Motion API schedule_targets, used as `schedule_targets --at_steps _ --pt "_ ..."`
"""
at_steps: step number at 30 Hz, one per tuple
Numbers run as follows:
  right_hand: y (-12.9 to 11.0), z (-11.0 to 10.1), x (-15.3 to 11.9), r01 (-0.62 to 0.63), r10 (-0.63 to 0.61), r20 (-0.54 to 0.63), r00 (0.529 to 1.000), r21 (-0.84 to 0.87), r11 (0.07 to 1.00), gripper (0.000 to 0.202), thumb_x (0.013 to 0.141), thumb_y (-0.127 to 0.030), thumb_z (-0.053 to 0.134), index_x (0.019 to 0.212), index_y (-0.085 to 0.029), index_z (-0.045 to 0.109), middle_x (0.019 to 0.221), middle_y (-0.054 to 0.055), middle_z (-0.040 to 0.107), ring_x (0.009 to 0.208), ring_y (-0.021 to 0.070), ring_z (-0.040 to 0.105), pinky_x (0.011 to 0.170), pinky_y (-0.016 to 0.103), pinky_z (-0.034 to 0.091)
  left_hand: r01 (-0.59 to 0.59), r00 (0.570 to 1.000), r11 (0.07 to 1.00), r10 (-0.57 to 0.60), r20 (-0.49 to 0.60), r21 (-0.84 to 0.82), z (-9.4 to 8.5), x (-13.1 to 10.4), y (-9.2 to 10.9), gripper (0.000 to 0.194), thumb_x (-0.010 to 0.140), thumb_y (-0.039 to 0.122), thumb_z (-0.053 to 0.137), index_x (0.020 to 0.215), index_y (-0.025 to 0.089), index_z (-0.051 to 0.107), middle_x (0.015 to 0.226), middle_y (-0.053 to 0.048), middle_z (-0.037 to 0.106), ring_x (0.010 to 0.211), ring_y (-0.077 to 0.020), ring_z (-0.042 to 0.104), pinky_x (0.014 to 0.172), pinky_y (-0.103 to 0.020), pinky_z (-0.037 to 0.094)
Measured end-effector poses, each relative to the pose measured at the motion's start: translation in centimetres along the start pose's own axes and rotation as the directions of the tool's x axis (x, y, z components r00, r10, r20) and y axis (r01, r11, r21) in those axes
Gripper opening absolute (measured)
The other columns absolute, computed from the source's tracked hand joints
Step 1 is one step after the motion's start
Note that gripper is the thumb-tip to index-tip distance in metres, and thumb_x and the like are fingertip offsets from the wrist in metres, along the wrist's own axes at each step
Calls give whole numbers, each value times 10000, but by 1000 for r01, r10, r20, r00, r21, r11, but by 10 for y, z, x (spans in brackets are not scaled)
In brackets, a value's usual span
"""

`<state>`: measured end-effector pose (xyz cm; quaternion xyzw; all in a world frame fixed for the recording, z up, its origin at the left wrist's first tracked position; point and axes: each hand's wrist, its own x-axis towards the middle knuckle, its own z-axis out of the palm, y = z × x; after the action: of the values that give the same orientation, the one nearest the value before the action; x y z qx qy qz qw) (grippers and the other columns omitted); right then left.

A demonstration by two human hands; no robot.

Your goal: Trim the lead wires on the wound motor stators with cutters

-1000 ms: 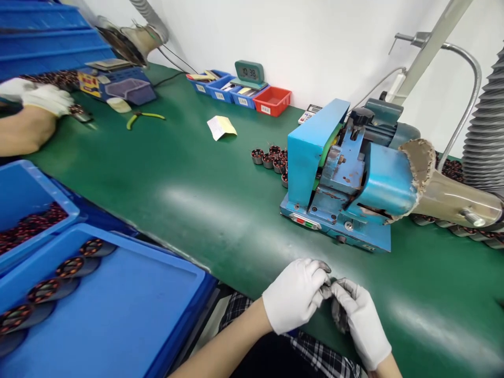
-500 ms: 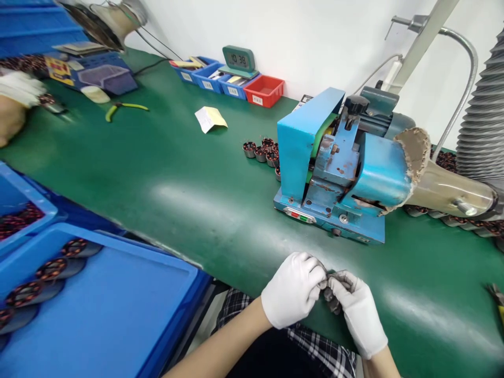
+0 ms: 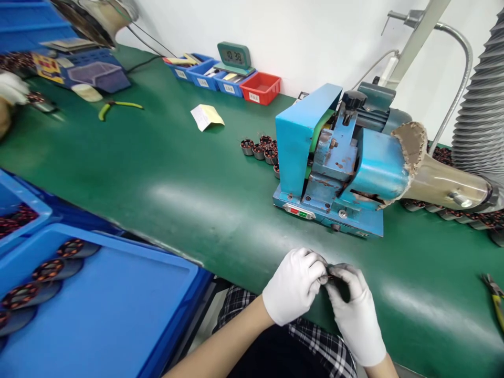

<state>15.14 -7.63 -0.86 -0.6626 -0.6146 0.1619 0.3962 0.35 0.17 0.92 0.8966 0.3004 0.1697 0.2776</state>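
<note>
Workbench (image 3: 185, 173), green-topped, spans the view. Blue tray (image 3: 129, 310) lies alongside its near edge, to the person's left. Machine (image 3: 293, 152), blue-housed, stands on the workbench beyond the hands; corrugated hose (image 3: 478, 110) hangs to its right. Red bin (image 3: 261, 95) stands near the wall, at the right end of a row of small blue bins.

Left hand (image 3: 294, 286) and right hand (image 3: 358, 315), both white-gloved, meet at the fingertips in front of the machine. Pliers (image 3: 497, 304) lie at the far right, apart from the right hand. Wound cores (image 3: 52, 269) form a slanting row in the blue tray.

Dark part (image 3: 330, 276), mostly hidden, shows a copper-coloured trace. It is located between the two sets of fingertips. Right-hand thumb, below, and fingers, above, are curved and pinch it. Left-hand fingers are bent inward at its left side; whether they grip it or only touch it cannot be told.
</note>
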Motion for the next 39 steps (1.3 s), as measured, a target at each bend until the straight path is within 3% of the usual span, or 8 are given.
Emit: schedule_targets --at_steps 7,10,14,20,26,32,35,39 --pt "-8 -16 26 545 -460 292 838 -430 720 229 874 -97 394 821 -160 607 711 59 622 588 163 547 559 283 445 5 1000 1000 -4 27 -14 0 2 0 145 791 97 477 899 173 538 973 -40 596 906 -206 510 807 -368 434" --pt "-1 -13 25 417 -348 249 904 -331 846 232 903 -177 391 856 -173 619 679 38 623 558 158 568 542 275 457 15 1000 992 -14 10 -126 -5 1 -3 189 793 156 535 982 168 529 1147 -77 557 1060 -217 507 910 -383 422" --pt "1 -5 22 68 -48 225 973 -85 994 161 883 -258 482 907 -195 628 780 25 668 702 151 643 655 248 509 57 997 970 -44 61 -237 -16 0 -17 790 527 255 777 1218 125 417 1350 -174 378 1223 -290 408 999 -399 383" --pt "-7 -11 26 119 -109 136 985 -67 991 339 917 -309 377 869 -201 695 665 36 599 574 139 605 533 226 495 115 991 948 -129 -30 -298 -10 2 -25 582 439 325 857 935 172 592 1197 -116 538 1117 -292 498 974 -447 388" --pt "-25 -25 30 92 -97 -50 994 -90 992 301 857 -314 435 734 -217 692 632 41 584 530 150 564 504 250 481 354 924 511 -322 207 -783 -8 -4 5 511 684 181 663 1148 204 450 838 -13 611 538 -117 583 483 -247 506" --pt "-49 -37 37 -293 262 172 949 188 937 251 752 -377 525 596 -216 638 602 31 582 589 181 553 546 273 472 -98 963 816 -67 -261 -570 -35 -11 18 256 709 105 594 949 192 573 1056 -84 509 1000 -219 532 863 -374 480" --pt "-53 -38 37 -410 348 263 900 237 881 295 728 -441 524 575 -207 616 566 29 560 546 185 535 519 288 459 -76 979 885 -21 -201 -459 -47 -14 23 482 672 67 624 1112 219 502 1108 -85 499 1065 -232 487 928 -408 437" --pt "-49 -33 31 -297 292 79 953 70 952 297 709 -444 503 610 -217 666 615 74 628 687 267 601 668 380 488 -4 1000 797 -4 -12 -604 -58 -14 31 250 670 76 627 882 200 581 916 -27 558 855 -176 563 805 -318 502"
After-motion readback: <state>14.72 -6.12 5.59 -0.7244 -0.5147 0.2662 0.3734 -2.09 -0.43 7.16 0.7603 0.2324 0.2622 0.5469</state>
